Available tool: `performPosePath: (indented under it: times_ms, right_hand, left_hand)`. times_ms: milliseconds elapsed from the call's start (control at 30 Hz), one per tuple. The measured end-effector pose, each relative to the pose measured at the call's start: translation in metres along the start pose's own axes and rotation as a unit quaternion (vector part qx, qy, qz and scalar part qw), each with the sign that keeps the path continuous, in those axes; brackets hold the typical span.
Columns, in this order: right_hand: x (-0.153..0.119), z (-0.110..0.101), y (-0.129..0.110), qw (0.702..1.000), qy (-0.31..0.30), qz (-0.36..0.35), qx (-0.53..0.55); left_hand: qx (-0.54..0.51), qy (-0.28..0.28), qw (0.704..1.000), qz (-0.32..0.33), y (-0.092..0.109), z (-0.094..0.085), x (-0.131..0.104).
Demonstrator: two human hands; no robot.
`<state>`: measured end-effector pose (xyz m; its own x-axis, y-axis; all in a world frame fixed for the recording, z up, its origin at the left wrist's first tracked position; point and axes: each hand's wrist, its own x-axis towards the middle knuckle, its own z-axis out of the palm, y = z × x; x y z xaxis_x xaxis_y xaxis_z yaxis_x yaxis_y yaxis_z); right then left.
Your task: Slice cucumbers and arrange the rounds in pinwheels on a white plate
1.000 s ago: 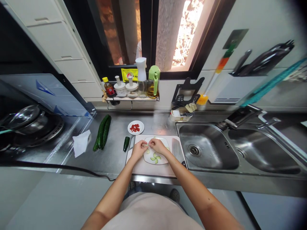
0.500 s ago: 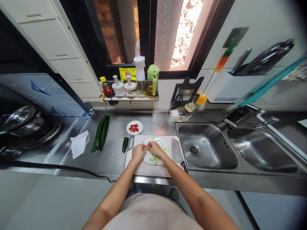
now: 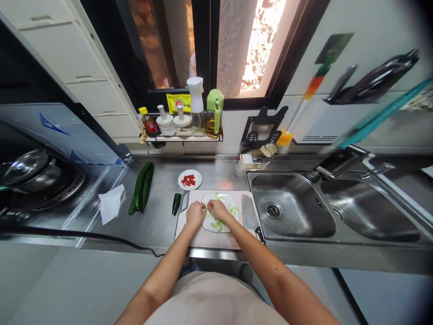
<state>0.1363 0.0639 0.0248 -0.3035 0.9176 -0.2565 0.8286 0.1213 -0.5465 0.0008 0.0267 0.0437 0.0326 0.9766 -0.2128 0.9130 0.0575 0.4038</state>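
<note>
A white plate (image 3: 221, 229) lies on the pale cutting board (image 3: 199, 241), with thin green-edged cucumber slices (image 3: 219, 225) set out on it in curved groups. Over the plate's left side, my left hand (image 3: 196, 214) and my right hand (image 3: 217, 209) meet with fingertips pinched. A pale cucumber slice (image 3: 207, 214) shows just by the fingertips; the fingers cover most of what they grip. A knife (image 3: 249, 211) with a wide blade and black handle rests along the board's right side. Left of the board is a cut cucumber end (image 3: 176, 204).
Behind the board stands a small white dish (image 3: 180, 180) of chopped red pieces. Whole cucumbers (image 3: 142, 187) and a white paper towel (image 3: 111, 204) lie to the left, near the stove pot (image 3: 43, 174). A double sink (image 3: 291, 207) is at right. Bottles fill the wall rack (image 3: 189, 139).
My hands stay pinched at the same place over the plate, with only slight finger movement. The view has shifted a little.
</note>
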Motion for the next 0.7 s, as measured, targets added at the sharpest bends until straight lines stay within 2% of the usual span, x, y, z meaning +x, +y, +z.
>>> performPosePath:
  times_ms: [467, 700]
  right_hand:
    - [-0.005, -0.006, -0.009, 0.994, -0.014, 0.024, -0.106]
    - [-0.008, -0.011, -0.009, 0.991, -0.017, 0.031, -0.125]
  left_hand:
    - [0.032, 0.012, 0.999, 0.006, -0.001, 0.006, 0.001]
    - [0.034, 0.019, 0.999, 0.013, -0.003, 0.007, 0.0]
